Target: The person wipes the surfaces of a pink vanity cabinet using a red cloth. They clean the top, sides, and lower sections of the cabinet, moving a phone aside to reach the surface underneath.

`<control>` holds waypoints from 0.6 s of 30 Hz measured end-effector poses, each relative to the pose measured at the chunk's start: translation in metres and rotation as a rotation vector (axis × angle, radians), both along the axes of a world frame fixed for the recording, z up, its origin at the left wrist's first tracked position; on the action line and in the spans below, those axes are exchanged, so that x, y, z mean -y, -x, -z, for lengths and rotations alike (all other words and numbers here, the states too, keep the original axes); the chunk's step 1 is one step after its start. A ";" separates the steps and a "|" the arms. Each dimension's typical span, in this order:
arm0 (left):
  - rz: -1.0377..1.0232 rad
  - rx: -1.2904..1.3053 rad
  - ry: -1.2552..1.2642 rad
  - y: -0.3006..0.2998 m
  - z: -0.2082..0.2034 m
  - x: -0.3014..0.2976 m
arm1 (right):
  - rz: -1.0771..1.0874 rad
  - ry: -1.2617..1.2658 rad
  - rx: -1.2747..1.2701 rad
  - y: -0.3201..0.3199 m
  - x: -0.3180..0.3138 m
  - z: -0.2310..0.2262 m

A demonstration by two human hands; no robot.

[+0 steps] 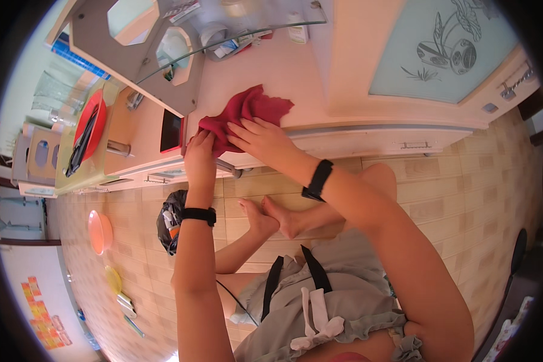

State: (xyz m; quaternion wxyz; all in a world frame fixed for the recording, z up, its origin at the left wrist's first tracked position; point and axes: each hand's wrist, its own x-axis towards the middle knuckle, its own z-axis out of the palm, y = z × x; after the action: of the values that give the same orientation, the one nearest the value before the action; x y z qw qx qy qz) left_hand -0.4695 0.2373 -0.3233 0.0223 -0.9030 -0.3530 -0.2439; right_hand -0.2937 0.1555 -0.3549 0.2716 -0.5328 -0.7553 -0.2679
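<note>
A crumpled dark red cloth point(254, 106) lies on the pale cabinet shelf and hangs over its front edge. My left hand point(200, 146) is at the cloth's left end with its fingers bent onto the fabric, closed on it. Over the middle of the cloth rests my right hand point(263, 140), palm down, its fingers stretched out and slightly apart on the fabric. Just left of my left hand is a dark rectangular object with a red edge point(172, 131). Folds of the cloth beneath both hands are hidden.
Behind the cloth a glass shelf point(235, 37), a grey container point(216, 43) and a white bottle point(297, 29) stand in the cabinet. A hexagon-cutout panel point(178, 90) borders it on the left. A red tray point(90, 123) sits farther left. Below are a black bag point(171, 223) and a pink basin point(100, 232).
</note>
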 end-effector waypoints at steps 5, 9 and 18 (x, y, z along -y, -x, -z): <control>-0.074 -0.081 -0.065 -0.004 0.010 0.025 | -0.009 -0.159 0.224 -0.032 0.031 0.021; 0.181 -0.006 -0.073 -0.058 0.015 0.062 | 0.065 -0.020 0.336 -0.084 0.089 0.009; 0.614 0.328 -0.310 -0.096 0.061 0.071 | 0.075 0.291 0.400 -0.107 0.147 0.002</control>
State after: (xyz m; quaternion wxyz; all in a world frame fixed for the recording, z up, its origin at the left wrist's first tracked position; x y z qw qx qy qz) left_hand -0.3736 0.1661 -0.3848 0.0277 -0.9016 -0.0240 -0.4310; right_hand -0.1867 0.0086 -0.3564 0.0267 -0.5304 -0.8044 -0.2664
